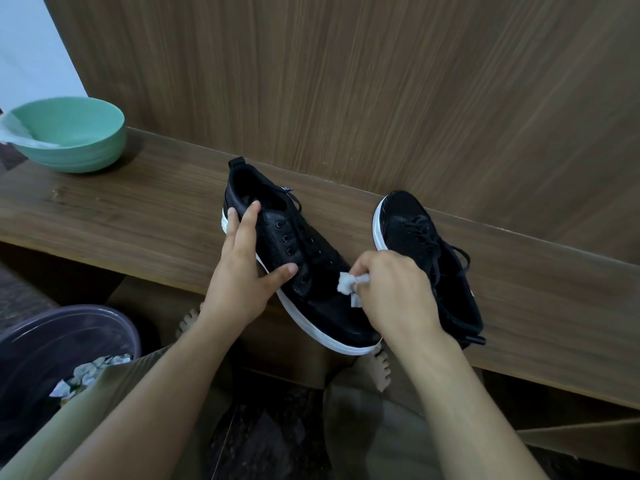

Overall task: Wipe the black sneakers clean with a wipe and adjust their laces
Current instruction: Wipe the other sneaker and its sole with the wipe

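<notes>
Two black sneakers with white soles lie on a wooden shelf [138,216]. The left sneaker [311,271] points toward me, its toe overhanging the shelf's front edge. My left hand [242,268] grips its side, thumb on the eyelets and fingers at the collar. My right hand [394,292] pinches a crumpled white wipe [348,284] against that sneaker's toe area. The right sneaker [412,230] lies beside it with its toe toward the wall and its laces loosely tied; my right hand covers part of it.
A green bowl [74,140] holding a pale cloth stands at the shelf's left end. A dark bin [45,344] with crumpled white wipes inside sits on the floor at lower left. A wood-panel wall [381,98] rises behind the shelf. My knees are below the shelf.
</notes>
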Action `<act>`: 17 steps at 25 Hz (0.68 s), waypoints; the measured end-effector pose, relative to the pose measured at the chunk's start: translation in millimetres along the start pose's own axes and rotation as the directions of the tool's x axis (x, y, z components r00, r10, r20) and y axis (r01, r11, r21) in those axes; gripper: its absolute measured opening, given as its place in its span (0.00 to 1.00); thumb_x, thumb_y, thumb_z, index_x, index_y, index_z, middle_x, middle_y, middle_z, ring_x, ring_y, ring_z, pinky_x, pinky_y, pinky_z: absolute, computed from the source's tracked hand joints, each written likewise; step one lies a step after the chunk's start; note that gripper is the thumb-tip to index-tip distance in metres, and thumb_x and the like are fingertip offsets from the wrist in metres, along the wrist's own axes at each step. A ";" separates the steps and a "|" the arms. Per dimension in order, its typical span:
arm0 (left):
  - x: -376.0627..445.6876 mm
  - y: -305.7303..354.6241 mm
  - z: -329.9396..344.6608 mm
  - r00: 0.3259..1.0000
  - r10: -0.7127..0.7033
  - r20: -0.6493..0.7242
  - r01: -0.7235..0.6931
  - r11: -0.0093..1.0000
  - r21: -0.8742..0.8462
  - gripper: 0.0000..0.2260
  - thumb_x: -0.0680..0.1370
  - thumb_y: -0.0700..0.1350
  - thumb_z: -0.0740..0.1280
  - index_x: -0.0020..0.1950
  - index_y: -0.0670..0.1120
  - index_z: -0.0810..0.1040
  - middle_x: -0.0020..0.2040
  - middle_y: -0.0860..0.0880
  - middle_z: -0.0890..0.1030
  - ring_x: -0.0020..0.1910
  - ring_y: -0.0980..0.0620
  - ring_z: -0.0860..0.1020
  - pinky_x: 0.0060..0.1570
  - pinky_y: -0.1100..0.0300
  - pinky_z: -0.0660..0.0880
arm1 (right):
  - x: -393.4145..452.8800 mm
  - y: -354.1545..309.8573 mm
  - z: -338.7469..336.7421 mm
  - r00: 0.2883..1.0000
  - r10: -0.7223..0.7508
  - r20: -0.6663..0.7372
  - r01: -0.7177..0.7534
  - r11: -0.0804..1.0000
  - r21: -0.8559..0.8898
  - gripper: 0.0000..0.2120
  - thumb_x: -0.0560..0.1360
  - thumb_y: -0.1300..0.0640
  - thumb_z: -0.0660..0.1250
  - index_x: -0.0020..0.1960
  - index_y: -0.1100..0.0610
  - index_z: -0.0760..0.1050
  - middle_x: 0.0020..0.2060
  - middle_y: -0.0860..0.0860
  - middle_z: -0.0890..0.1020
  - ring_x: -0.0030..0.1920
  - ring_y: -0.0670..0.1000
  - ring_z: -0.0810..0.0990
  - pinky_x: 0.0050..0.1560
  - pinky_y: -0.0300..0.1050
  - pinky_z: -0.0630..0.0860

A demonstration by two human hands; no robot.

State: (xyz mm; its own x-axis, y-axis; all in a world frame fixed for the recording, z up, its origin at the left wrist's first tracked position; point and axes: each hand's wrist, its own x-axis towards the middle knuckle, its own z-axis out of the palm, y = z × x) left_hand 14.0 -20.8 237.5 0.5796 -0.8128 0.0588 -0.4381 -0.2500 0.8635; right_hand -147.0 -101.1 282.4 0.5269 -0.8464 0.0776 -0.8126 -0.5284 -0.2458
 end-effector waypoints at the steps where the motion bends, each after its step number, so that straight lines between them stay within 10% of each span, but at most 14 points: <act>1: -0.7 1.0 0.2 1.000 -0.007 0.000 0.007 1.000 0.004 0.43 0.72 0.45 0.72 0.76 0.58 0.45 0.78 0.50 0.41 0.75 0.56 0.47 0.64 0.59 0.54 | -0.5 -0.6 5.3 0.998 0.010 -0.058 -0.008 0.999 0.044 0.09 0.72 0.64 0.64 0.46 0.54 0.80 0.43 0.49 0.78 0.43 0.50 0.77 0.39 0.39 0.69; 4: -1.6 2.8 0.0 1.000 -0.017 0.002 0.017 1.000 0.018 0.43 0.72 0.45 0.71 0.76 0.57 0.45 0.78 0.49 0.41 0.76 0.52 0.48 0.67 0.55 0.56 | 0.7 -18.4 15.3 0.990 -0.048 -0.135 0.079 0.968 0.236 0.11 0.72 0.64 0.63 0.44 0.50 0.79 0.44 0.46 0.77 0.42 0.47 0.76 0.37 0.35 0.67; 10: 5.0 1.9 -9.6 0.999 0.028 -0.036 -0.026 0.997 0.078 0.41 0.72 0.43 0.72 0.76 0.57 0.49 0.78 0.51 0.44 0.73 0.60 0.47 0.61 0.63 0.53 | -14.5 -5.7 -13.8 0.961 -0.115 0.250 0.094 0.991 0.094 0.10 0.70 0.62 0.67 0.44 0.49 0.81 0.43 0.46 0.80 0.45 0.49 0.79 0.39 0.40 0.73; 17: -10.8 13.2 1.2 0.983 0.117 -0.141 -0.084 0.972 0.221 0.30 0.76 0.46 0.67 0.74 0.55 0.58 0.78 0.51 0.49 0.71 0.52 0.61 0.58 0.59 0.65 | -10.3 0.3 10.5 0.996 0.035 -0.083 -0.021 0.986 0.163 0.17 0.75 0.62 0.63 0.62 0.51 0.75 0.52 0.50 0.79 0.53 0.52 0.78 0.48 0.40 0.70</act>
State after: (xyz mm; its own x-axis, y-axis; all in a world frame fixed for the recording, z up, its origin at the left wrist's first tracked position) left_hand 1.1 -16.0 247.7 0.6154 -0.7541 0.2293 -0.6263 -0.2913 0.7231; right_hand -150.1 -91.9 271.4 0.4761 -0.8667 0.1488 -0.7721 -0.4929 -0.4011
